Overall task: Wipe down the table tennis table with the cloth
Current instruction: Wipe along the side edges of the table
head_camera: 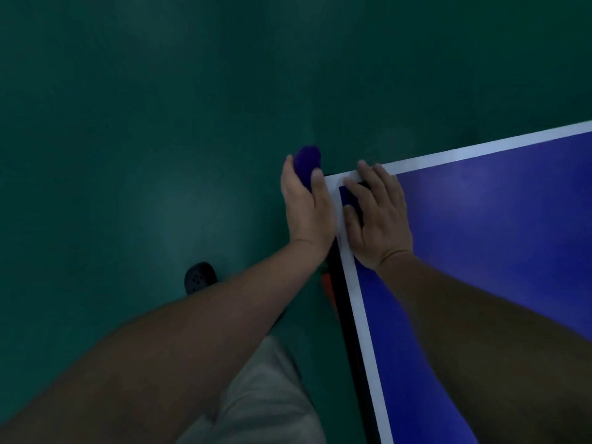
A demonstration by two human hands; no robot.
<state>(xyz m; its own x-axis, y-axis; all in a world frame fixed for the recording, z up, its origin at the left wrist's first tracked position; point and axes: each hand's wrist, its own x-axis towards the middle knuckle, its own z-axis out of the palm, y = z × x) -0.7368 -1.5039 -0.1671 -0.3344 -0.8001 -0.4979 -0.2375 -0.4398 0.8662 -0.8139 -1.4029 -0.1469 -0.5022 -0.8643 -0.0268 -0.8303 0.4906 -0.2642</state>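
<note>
A purple cloth point(307, 161) is gripped in the left hand point(306, 203), bunched past its fingertips, just beside the table point(496, 235) corner, on which the right hand point(381, 216) is laid flat.

I saw a smooth, dark green floor point(128, 123) filling most of the view. It was dimly lit, with a faint pale sheen left of centre.
</note>
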